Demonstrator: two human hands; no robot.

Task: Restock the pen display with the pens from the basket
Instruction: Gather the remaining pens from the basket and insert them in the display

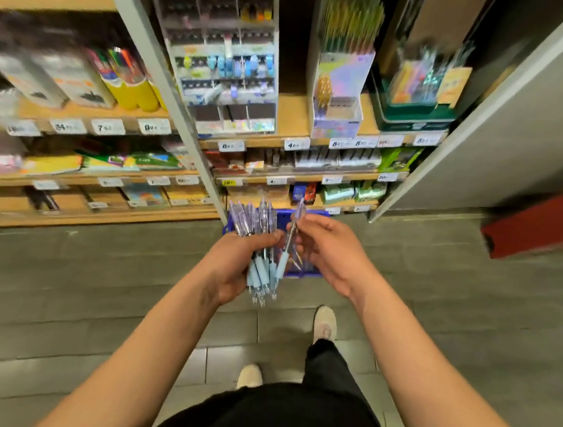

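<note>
Wooden shelving (76, 114) packed with stationery and white price tags fills the view beyond the blue basket (302, 273), which sits on the grey tiled floor (59, 295) at the foot of the shelves. Right of the basket a grey panel (521, 133) closes off the shelving, and further right a red box (544, 221) lies on the floor. Above the basket and a little left, a clear compartmented pen display (219, 59) stands on an upper shelf, several of its slots holding pale blue items; the blur hides finer detail.

Directly over the basket, the left hand (234, 264) is wrapped around a thick bundle of pens (258, 225) with clear purple barrels and pale blue grips, tips pointing down towards the person. Just right of it, also above the basket, the right hand (331, 252) pinches a single pen (282, 263) of the same kind between thumb and fingertips, holding it nearly upright against the side of the bundle. The hands hide most of the basket, so what it holds cannot be told.

On the near side of the basket, two light shoes (325, 324) stand on the tiles.
</note>
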